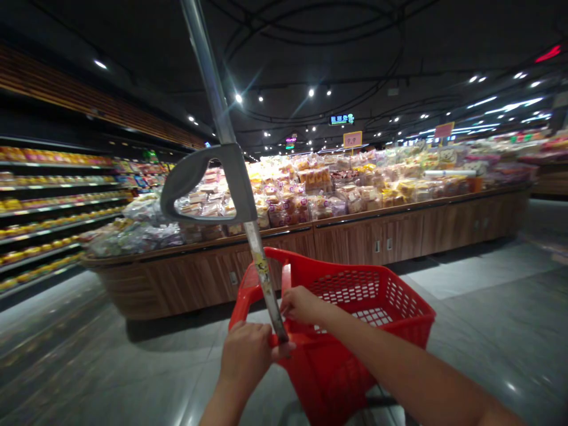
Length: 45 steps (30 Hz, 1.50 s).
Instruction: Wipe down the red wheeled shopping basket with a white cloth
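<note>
My left hand [251, 349] is closed around the red handle of a shopping cart [337, 355], its thumb near the lower end of a metal pole. The pole [261, 266] rises at a tilt past both hands and carries a grey loop grip [242, 183]; its lower part looks worn. Just right of the pole, my right hand [304, 305] is closed at the foot of an upright red bar of the cart. What its fingers hold is hidden. The red basket section [399, 296] has perforated walls, with floor tiles showing through them.
Ahead runs a long wood-fronted display counter [346, 242] piled with packaged breads [284, 207]. Stocked shelves [57, 207] line the left side. A price sign [352, 139] stands above the goods. Grey tiled floor [479, 331] extends to the right.
</note>
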Each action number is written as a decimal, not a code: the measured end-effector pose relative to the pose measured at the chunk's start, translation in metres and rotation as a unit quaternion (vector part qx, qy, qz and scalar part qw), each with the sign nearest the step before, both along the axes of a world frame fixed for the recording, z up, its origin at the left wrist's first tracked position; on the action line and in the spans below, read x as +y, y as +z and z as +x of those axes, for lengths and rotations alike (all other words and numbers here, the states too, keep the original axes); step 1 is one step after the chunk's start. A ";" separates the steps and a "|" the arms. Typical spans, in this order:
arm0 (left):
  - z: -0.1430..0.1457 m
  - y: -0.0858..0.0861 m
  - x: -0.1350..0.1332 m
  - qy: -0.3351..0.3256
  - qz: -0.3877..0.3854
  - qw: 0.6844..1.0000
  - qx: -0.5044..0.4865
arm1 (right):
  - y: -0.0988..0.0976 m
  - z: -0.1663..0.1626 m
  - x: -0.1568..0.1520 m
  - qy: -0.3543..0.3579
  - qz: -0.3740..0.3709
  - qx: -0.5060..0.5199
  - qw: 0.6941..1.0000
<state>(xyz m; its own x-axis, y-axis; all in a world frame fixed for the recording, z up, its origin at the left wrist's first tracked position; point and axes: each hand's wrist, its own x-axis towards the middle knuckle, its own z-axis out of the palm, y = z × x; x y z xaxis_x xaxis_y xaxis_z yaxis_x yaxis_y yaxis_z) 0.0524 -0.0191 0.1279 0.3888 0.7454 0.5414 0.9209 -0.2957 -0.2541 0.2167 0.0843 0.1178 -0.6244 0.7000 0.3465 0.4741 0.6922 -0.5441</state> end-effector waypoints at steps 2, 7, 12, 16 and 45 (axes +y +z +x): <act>-0.001 0.000 0.002 0.005 0.001 1.000 -0.002 | 0.006 0.013 -0.011 0.035 -0.041 0.012 0.998; -0.002 0.000 0.006 0.004 0.002 1.000 -0.002 | 0.008 0.025 -0.053 -0.040 -0.037 0.139 0.989; -0.001 0.003 0.004 0.002 -0.004 1.000 -0.003 | -0.019 0.034 -0.086 -0.113 0.018 0.113 0.987; -0.001 0.003 0.004 0.003 -0.013 1.000 -0.007 | -0.043 0.068 -0.088 -0.226 0.006 0.082 0.971; -0.019 0.010 0.012 -0.014 -0.047 0.999 -0.014 | -0.063 0.063 -0.094 -0.233 0.005 0.177 0.956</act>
<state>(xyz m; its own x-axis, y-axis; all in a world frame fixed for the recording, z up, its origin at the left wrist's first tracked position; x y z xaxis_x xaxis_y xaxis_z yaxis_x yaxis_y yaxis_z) 0.0332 -0.0071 0.1379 0.3968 0.7826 0.4797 0.9179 -0.3434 -0.1990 0.2796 -0.0094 0.0544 -0.0875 0.8688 0.4874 0.5193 0.4573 -0.7220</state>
